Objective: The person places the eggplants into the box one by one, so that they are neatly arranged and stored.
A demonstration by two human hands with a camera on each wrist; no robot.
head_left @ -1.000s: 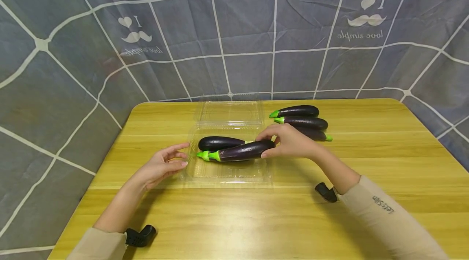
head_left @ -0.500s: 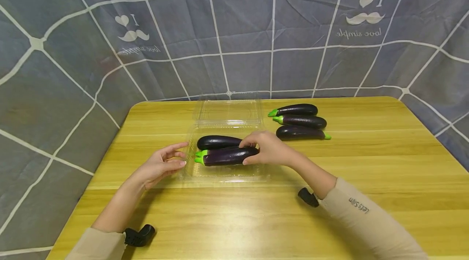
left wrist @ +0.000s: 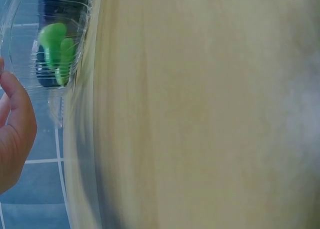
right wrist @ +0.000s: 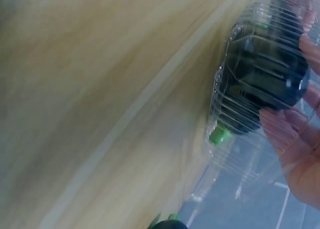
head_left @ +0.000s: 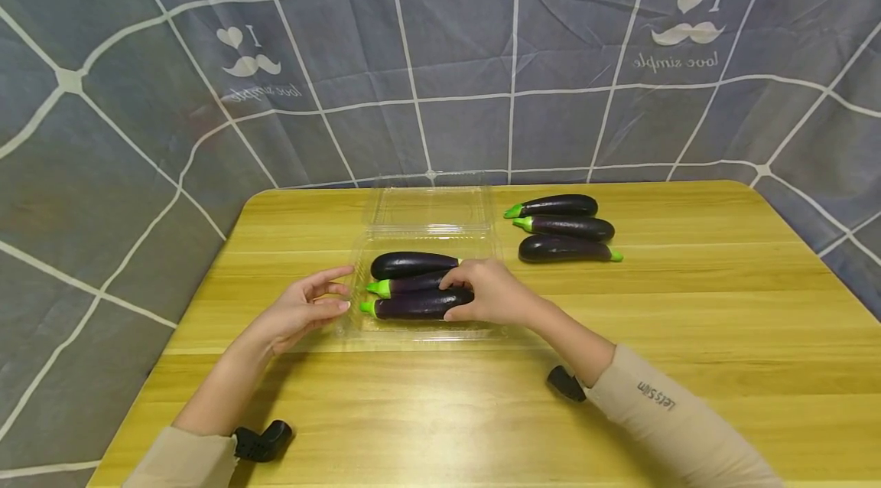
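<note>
A clear plastic clamshell container [head_left: 427, 336] stands open in the head view. Three eggplants lie side by side in its base: a back one [head_left: 411, 265], a middle one [head_left: 416, 283] with its green stem to the left, and a front one [head_left: 409, 306]. My right hand [head_left: 492, 293] grips the front eggplant's rounded right end between thumb and fingers. Through the clear wall, the right wrist view shows the dark eggplant [right wrist: 270, 79] beside the fingers. My left hand [head_left: 303, 313] stays at the container's left side, fingers loosely bent, holding nothing; whether the fingertips touch the wall I cannot tell.
The raised clear lid [head_left: 433, 209] tilts back towards the grey gridded cloth [head_left: 468, 136]. Three more eggplants [head_left: 571, 228] lie to the right of the container, on the wooden table [head_left: 427, 411]. A black wrist device [head_left: 264, 442] hangs below the left sleeve.
My right hand has moved left and towards me, bringing its eggplant from atop the middle one down to the front of the container. My left hand has barely moved.
</note>
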